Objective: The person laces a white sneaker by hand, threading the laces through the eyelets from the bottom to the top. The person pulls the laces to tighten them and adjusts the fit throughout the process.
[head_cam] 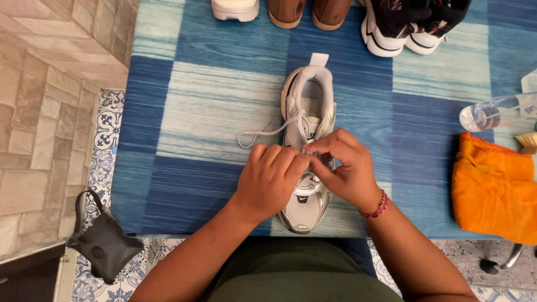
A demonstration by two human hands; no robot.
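A white and silver sneaker (309, 106) lies on the blue checked table (190, 112), toe toward me and heel away. Both hands meet over its middle. My left hand (271, 178) pinches the white shoelace (263, 133) at the eyelets, its fingers closed. My right hand (342, 166), with a red beaded bracelet at the wrist, also grips the lace just beside the left fingertips. A loose loop of lace trails off to the left of the shoe onto the table. The hands hide the shoe's midsection.
Several other shoes line the far edge: a white one (235, 9), a brown pair (307, 12), a black and white pair (411, 25). An orange cloth (492, 187), a clear bottle (495, 113) and a brush (527, 141) lie at right. A black bag (103, 243) sits on the floor at left.
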